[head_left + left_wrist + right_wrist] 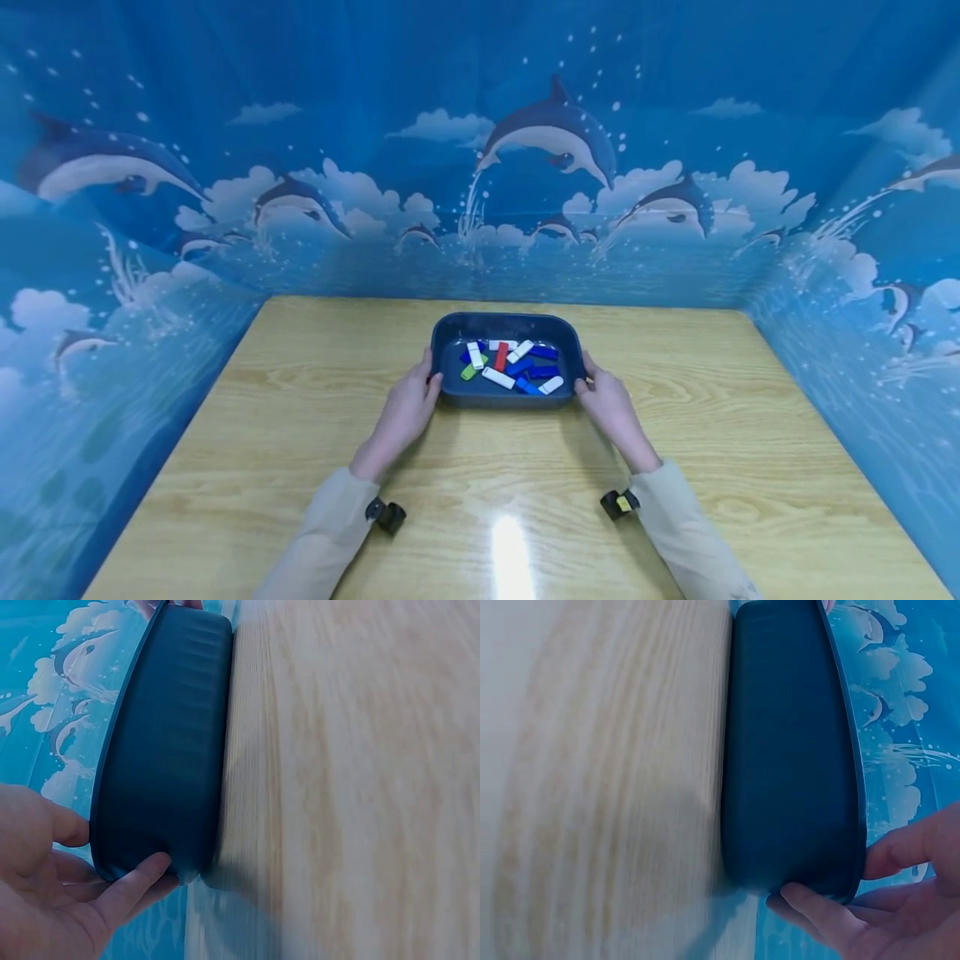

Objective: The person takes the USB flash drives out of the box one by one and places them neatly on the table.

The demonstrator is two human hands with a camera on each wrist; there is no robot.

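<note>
A dark blue rectangular basin (510, 402) with rounded corners is near the middle of the wooden table. Inside it lie several small sticks that look like USB flash drives: a red one (501, 357), a green one (469, 372), white ones (498, 378) and blue ones (544, 372). My left hand (408, 404) grips the basin's left end, and my right hand (607, 402) grips the right end. In the left wrist view, fingertips (154, 864) press the basin's wall low down. The right wrist view shows fingertips (799, 894) against its wall and rim too.
The light wooden table (322, 350) extends on all sides of the basin. Behind it and at both sides hangs a blue curtain (375, 267) printed with dolphins. A small black camera (390, 518) sits on each wrist. Light glares on the table's front.
</note>
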